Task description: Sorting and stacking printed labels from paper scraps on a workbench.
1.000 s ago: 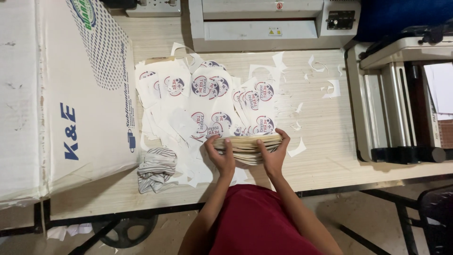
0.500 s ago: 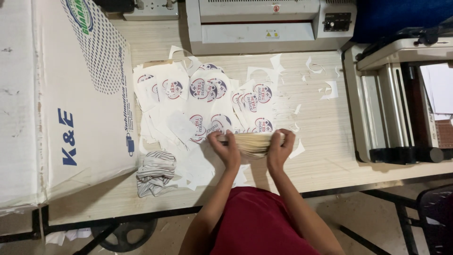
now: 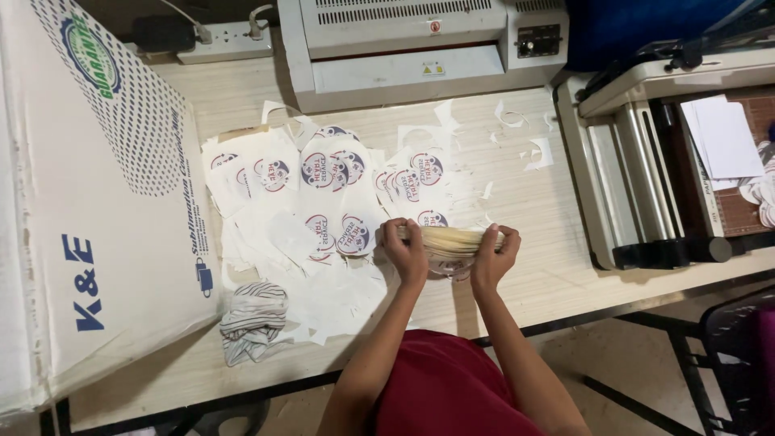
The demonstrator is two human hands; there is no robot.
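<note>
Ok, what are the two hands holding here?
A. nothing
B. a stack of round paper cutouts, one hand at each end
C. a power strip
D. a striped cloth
B: the left hand and right hand grip opposite ends of the stack of cutouts; the striped cloth lies untouched.

Pale wood-grain table top [image 3: 557, 242] — matt; printed paper sheets [image 3: 323, 202] look slightly glossy; striped cloth [image 3: 254, 319] — soft, crumpled; laminator [image 3: 420, 44] of smooth plastic.

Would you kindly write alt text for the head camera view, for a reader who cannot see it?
Seen from above, a person's left hand and right hand grip the two ends of a stack of cut paper discs over a wooden table. Printed sticker sheets lie alongside, a laminator behind.
</note>
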